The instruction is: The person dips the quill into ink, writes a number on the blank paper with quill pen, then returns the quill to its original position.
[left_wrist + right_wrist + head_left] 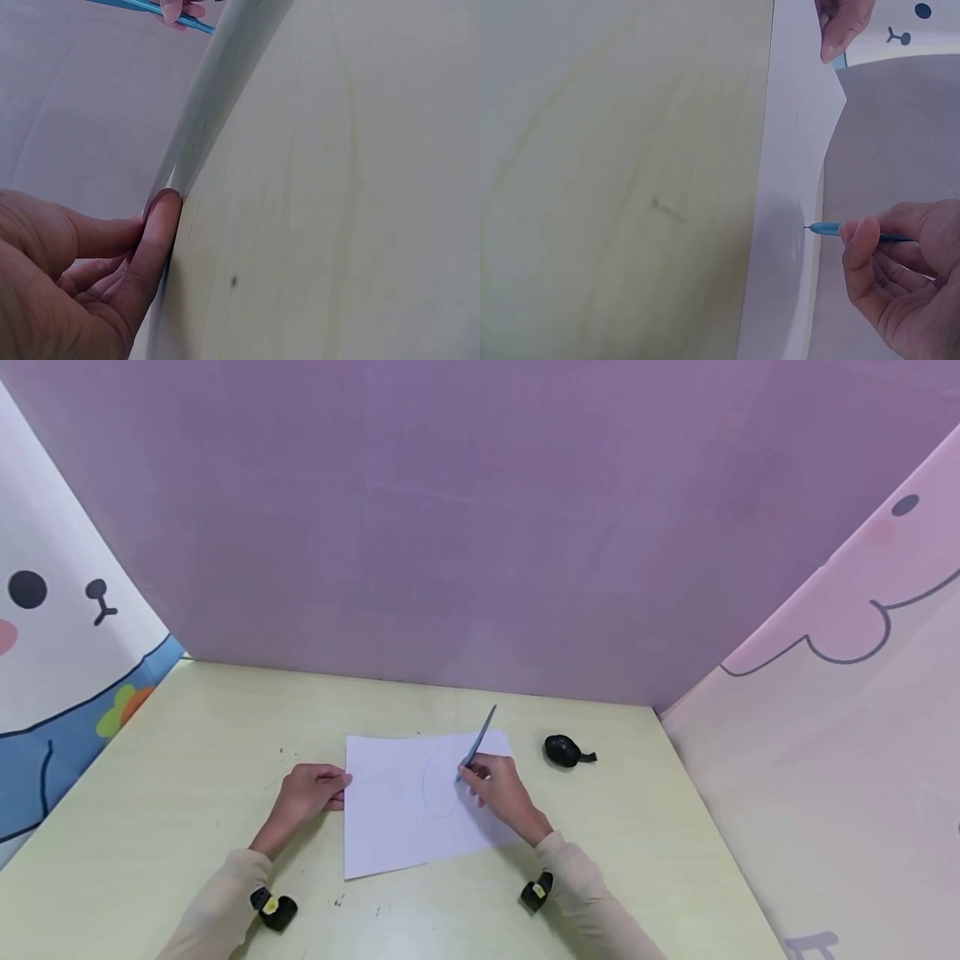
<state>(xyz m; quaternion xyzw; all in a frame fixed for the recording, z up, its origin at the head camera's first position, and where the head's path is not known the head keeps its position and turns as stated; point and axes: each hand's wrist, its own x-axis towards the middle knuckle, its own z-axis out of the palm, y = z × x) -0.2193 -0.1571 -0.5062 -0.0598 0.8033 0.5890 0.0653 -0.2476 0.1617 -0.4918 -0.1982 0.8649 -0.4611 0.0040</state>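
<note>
A right hand [498, 789] pinches a blue pen [481, 735] on white paper [386, 827] – lower centre of the frame.
The left hand [307, 792], lower left, pinches the paper's edge between thumb and fingers. The pen's tip is beside a faint curved line [423, 785] – a rounded black object [562, 751] lies right of centre.

Before you stands a purple wall [465, 527]. At your left is a white-and-blue cartoon wall [45, 510], at your right a pink-and-white wall [840, 760]. Your table [645, 843] is pale yellow.
</note>
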